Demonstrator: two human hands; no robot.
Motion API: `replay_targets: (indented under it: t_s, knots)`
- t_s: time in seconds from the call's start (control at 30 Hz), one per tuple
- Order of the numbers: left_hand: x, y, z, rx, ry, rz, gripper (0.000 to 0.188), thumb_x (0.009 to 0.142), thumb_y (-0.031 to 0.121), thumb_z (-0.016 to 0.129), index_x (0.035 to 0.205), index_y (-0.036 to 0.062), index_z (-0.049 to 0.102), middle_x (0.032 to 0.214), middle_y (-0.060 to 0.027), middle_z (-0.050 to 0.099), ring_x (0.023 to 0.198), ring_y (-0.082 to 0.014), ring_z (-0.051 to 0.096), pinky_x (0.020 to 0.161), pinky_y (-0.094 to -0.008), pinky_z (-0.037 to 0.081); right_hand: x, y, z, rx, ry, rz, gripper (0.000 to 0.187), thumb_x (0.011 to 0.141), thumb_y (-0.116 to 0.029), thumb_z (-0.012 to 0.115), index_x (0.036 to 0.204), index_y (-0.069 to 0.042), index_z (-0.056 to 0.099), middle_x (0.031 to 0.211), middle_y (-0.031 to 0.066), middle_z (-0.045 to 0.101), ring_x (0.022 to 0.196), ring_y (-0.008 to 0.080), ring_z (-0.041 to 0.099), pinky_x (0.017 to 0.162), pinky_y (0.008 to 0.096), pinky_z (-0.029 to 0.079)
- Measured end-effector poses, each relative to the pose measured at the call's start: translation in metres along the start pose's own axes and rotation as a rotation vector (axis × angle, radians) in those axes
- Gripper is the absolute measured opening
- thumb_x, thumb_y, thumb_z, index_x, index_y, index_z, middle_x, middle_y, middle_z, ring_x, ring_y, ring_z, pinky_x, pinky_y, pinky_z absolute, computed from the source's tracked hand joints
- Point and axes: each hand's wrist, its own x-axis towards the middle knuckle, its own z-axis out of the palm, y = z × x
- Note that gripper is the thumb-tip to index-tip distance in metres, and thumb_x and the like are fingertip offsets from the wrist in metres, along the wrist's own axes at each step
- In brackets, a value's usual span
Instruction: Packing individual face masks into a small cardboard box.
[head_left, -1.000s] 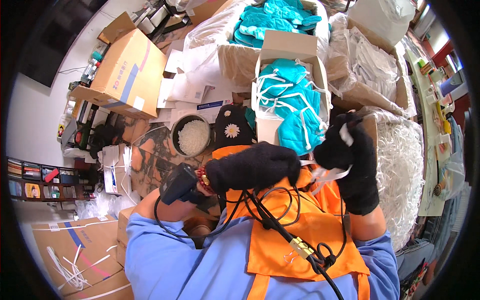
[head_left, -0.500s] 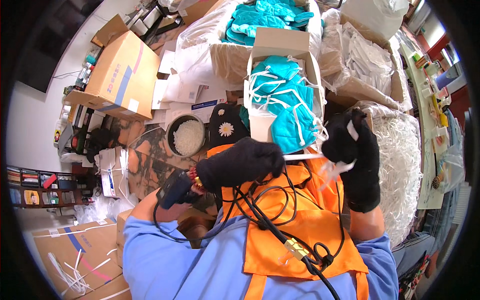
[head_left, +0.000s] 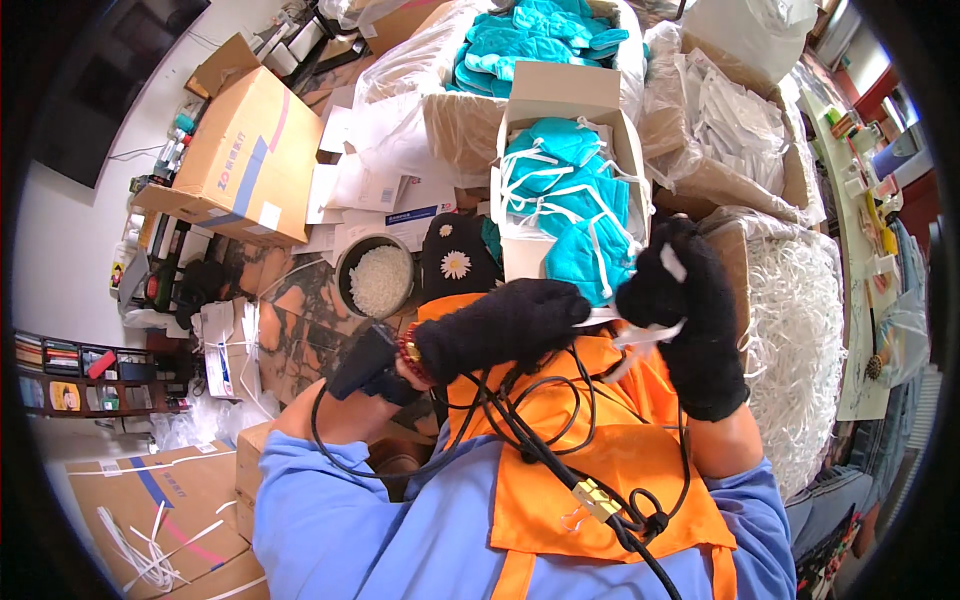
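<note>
Both my hands wear black gloves and are raised over the orange apron. My left hand is closed at the end of a white strap that runs across toward the other hand. My right hand is closed on the same strap, and a bit of white shows between its fingers. Just beyond the hands, a small open carton holds several teal face masks with white ear straps. Part of the strap is hidden behind the gloves.
Behind stands a large lined box full of teal masks. To the right are a box of flat white pieces and one heaped with white straps. A bowl of small white pieces sits left. Black cables cross my apron.
My right hand has moved left and my left hand slightly right, so the two are closer together. The stretch of strap between them has become shorter.
</note>
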Motion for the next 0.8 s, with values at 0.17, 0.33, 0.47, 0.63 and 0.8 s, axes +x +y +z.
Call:
replay_targets:
  t_s: [0.17, 0.33, 0.47, 0.63, 0.8]
  knots:
    - [-0.03, -0.01, -0.022, 0.115, -0.183, -0.029, 0.024, 0.093, 0.027, 0.054, 0.096, 0.0047, 0.063, 0.072, 0.0008, 0.058, 0.056, -0.0075, 0.053, 0.053, -0.0233, 0.046, -0.035, -0.026, -0.033, 0.001, 0.017, 0.171, 0.025, 0.096, -0.033, 0.048, 0.098, -0.009, 0.054, 0.072, 0.0017, 0.051, 0.061, 0.0161, 0.051, 0.056, 0.0295, 0.044]
    - [-0.069, -0.15, -0.157, 0.83, 0.353, 0.374, 0.02, 0.081, 0.015, 0.06, 0.096, 0.003, 0.063, 0.087, -0.0081, 0.064, 0.075, -0.0217, 0.061, 0.068, -0.0324, 0.05, -0.045, -0.091, -0.04, -0.326, 0.525, -0.215, 0.026, 0.096, -0.037, 0.049, 0.1, -0.012, 0.057, 0.07, -0.0009, 0.051, 0.06, 0.014, 0.051, 0.057, 0.0293, 0.043]
    - [-0.093, -0.18, -0.19, 0.67, 0.504, -0.137, 0.023, 0.076, 0.009, 0.059, 0.097, 0.0032, 0.063, 0.1, -0.0136, 0.063, 0.087, -0.0324, 0.062, 0.075, -0.0385, 0.05, -0.033, -0.076, -0.07, -0.116, 0.198, -0.181, 0.021, 0.098, -0.034, 0.049, 0.102, -0.014, 0.056, 0.073, -0.0029, 0.05, 0.062, 0.0101, 0.047, 0.059, 0.0271, 0.039]
    - [-0.096, -0.237, -0.2, 1.112, 0.622, -0.23, 0.025, 0.083, 0.016, 0.061, 0.103, 0.0011, 0.062, 0.106, -0.0172, 0.062, 0.097, -0.0301, 0.06, 0.082, -0.0389, 0.049, -0.008, -0.036, -0.02, -0.008, 0.42, -0.178, 0.021, 0.096, -0.034, 0.05, 0.092, -0.014, 0.056, 0.074, 0.0015, 0.054, 0.069, 0.0174, 0.057, 0.064, 0.0332, 0.047]
    - [-0.071, -0.183, -0.182, 0.813, 0.871, 0.016, 0.029, 0.085, 0.015, 0.064, 0.108, -0.0012, 0.061, 0.108, -0.0192, 0.062, 0.099, -0.0296, 0.061, 0.087, -0.0355, 0.048, 0.019, -0.011, -0.029, -0.337, -0.003, -0.323, 0.022, 0.099, -0.025, 0.046, 0.108, -0.007, 0.054, 0.092, 0.0036, 0.058, 0.09, 0.0187, 0.06, 0.092, 0.037, 0.047]
